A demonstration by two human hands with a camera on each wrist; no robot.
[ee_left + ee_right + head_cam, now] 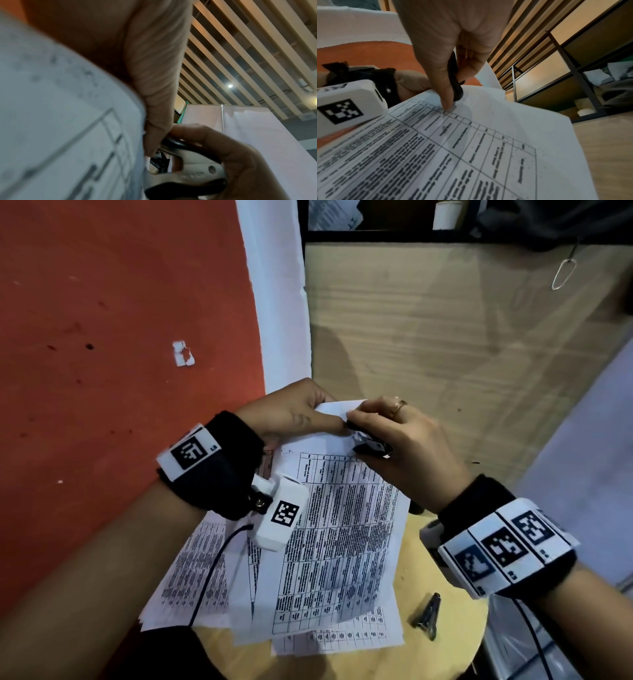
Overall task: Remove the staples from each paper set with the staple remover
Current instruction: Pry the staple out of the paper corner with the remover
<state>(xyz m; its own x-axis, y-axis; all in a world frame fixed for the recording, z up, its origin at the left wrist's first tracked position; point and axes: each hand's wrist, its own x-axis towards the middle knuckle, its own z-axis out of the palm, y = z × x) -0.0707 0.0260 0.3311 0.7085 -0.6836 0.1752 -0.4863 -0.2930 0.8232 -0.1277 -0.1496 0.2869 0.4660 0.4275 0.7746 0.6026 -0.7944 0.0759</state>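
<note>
A printed paper set (337, 529) with a table on it is lifted at its far corner above the round stool. My left hand (301, 412) pinches that top corner, thumb on the printed face (157, 108). My right hand (394, 433) grips a black and metal staple remover (368, 445), its jaws against the corner beside the left thumb. In the left wrist view the staple remover (188, 170) sits squeezed in the right fingers. In the right wrist view the staple remover (455, 83) meets the paper set (471, 155) under my thumb. The staple itself is hidden.
More printed sheets (191, 570) lie spread on the round wooden stool (445, 642). A second black staple remover (426, 616) lies on the stool at the right. An orange wall (120, 320) is at the left, a wooden panel (445, 337) ahead.
</note>
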